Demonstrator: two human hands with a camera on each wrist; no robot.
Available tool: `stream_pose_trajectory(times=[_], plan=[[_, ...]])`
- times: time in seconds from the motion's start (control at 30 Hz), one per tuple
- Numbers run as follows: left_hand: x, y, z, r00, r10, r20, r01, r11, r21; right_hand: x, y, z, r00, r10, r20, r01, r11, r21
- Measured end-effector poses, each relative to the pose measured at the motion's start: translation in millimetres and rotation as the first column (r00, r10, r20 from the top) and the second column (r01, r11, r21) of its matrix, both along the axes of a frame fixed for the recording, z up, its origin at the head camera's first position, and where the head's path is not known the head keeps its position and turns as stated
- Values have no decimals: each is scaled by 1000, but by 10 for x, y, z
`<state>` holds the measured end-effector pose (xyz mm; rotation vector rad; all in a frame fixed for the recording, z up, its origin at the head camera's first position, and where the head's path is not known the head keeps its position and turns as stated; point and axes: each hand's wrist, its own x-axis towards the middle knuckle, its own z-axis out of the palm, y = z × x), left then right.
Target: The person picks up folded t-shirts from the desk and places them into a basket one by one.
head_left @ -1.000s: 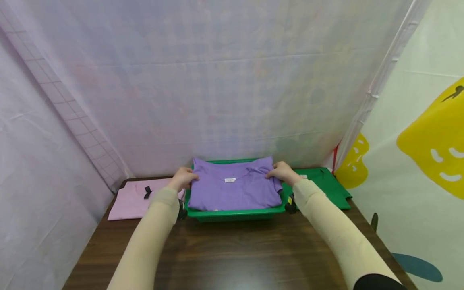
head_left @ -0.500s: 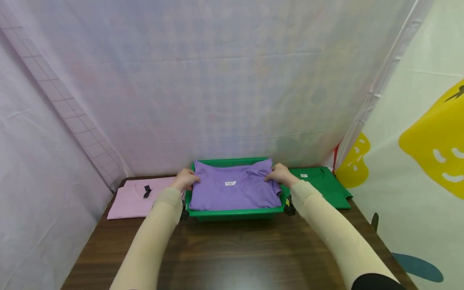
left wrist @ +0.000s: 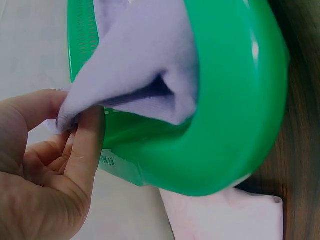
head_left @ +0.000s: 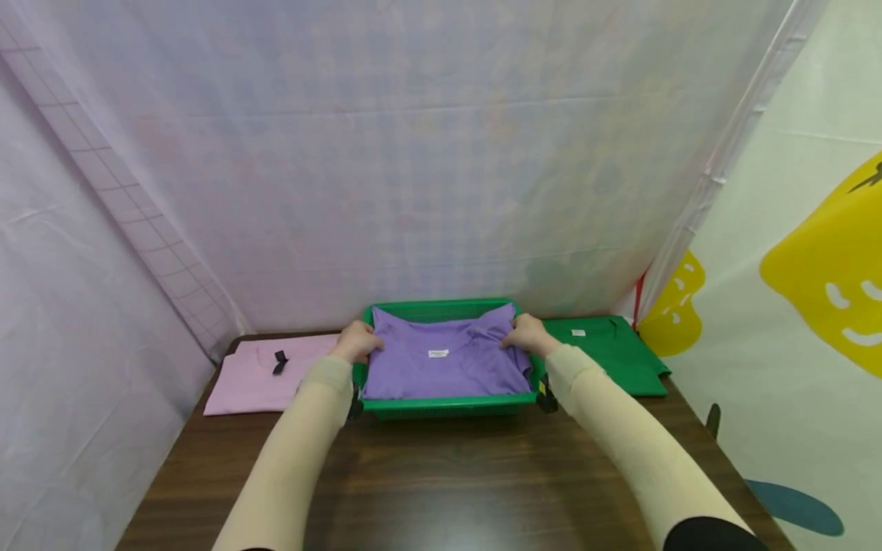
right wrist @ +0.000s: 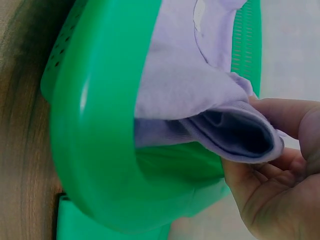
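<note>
A folded purple T-shirt (head_left: 448, 371) with a white neck label lies within a green plastic basket (head_left: 448, 403), its back corners raised. My left hand (head_left: 356, 342) pinches the shirt's left back corner between thumb and fingers; the left wrist view shows the purple cloth (left wrist: 135, 60) folded over at that grip. On the other side, my right hand (head_left: 527, 335) pinches the right back corner, where the right wrist view shows a rolled sleeve opening (right wrist: 240, 132). Both hands are over the basket's ends, close to its rim.
A folded pink garment (head_left: 258, 383) with a black ribbon lies left of the basket on the dark wooden table (head_left: 441, 474). To the right is a folded green garment (head_left: 613, 356) with a white label. A pale curtain (head_left: 427, 191) hangs behind.
Both hands have lowered the purple T-shirt further into the basket and drawn it slightly toward the front. More of the basket's back wall shows behind it now.
</note>
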<state>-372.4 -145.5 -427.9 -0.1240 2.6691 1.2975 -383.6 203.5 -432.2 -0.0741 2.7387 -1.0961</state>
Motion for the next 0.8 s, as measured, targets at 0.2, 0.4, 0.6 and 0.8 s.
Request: stream_pose_trajectory(times=[0.2,0.4,0.6,0.8], plan=[[-5,15,-18,1000,-24,-8,23,995,-99,-11,-37,-62,999,14,-42,-13,999,33],[-5,36,-32,999,-45,-21,41,989,-142,8,-60,-112,998,22,-63,-19,999,49],[-2,75,-40,994,-82,-75,64,973,-222,14,-77,-147,998,11,-62,-7,997,71],[-2,104,-51,995,-71,-72,49,959,-278,4,-96,-140,997,22,-76,-15,996,87]])
